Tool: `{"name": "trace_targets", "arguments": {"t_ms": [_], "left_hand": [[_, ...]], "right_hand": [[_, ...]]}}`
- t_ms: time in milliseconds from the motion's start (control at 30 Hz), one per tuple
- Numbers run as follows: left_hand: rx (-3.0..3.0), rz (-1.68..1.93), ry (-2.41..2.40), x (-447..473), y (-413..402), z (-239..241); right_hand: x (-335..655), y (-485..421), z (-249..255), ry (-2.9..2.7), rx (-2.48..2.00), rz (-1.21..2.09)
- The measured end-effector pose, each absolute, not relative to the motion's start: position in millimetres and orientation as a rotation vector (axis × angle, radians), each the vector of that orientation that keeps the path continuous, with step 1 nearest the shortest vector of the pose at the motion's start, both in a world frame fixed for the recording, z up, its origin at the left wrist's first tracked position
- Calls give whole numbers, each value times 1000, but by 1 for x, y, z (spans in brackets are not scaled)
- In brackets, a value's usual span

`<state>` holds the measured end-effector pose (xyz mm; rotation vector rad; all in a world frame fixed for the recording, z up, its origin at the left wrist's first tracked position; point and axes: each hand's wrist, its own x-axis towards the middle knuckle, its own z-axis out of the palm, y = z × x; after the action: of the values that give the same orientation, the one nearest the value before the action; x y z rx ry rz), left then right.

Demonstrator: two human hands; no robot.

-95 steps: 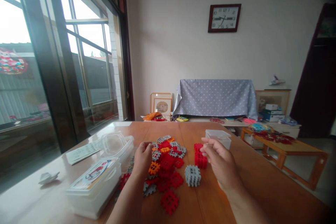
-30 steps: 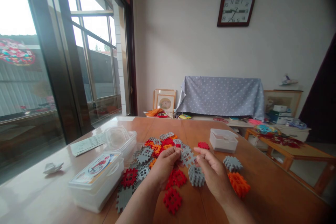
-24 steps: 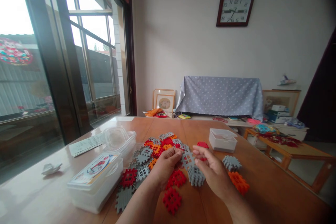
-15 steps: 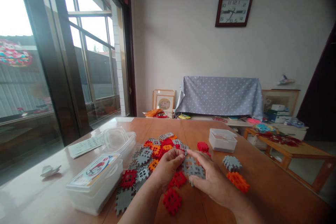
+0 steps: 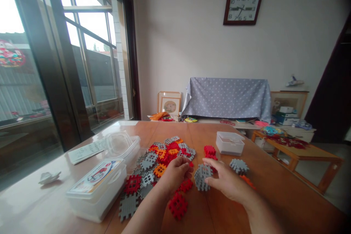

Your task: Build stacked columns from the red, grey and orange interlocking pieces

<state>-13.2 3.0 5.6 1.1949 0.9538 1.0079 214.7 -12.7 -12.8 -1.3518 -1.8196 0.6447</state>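
Note:
A grey stack of interlocking square blocks (image 5: pixel 203 178) stands tilted in front of me, between my hands. My right hand (image 5: pixel 223 179) grips its right side, thumb at the near edge and fingers behind. My left hand (image 5: pixel 177 175) is closed, its fingertips pressed together just left of the grey stack; anything between them is hidden. Below that hand lies a red block (image 5: pixel 178 206) on the table, with another red block (image 5: pixel 186 185) partly covered by the fingers. A heap of red, orange and grey blocks (image 5: pixel 167 155) spreads beyond my left hand.
Lidded clear box (image 5: pixel 95 190) and open clear box (image 5: pixel 131 150) stand left, near a paper sheet (image 5: pixel 86 150) and crumpled wrapper (image 5: pixel 49 178). On the right are a small clear box (image 5: pixel 230 144), red stack (image 5: pixel 210 150), grey stack (image 5: pixel 239 166) and partly hidden orange block (image 5: pixel 248 181).
The grey stack has turned from lying flatter to a steeper tilt, in the right hand. The left hand has drawn slightly away from it. The view has shifted a little.

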Motion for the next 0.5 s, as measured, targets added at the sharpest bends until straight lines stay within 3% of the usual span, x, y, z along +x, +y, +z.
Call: {"name": "trace_targets", "arguments": {"t_ms": [500], "left_hand": [[1526, 781, 1077, -6, 7, -21]], "right_hand": [[215, -4, -20, -1696, -1418, 691]]}}
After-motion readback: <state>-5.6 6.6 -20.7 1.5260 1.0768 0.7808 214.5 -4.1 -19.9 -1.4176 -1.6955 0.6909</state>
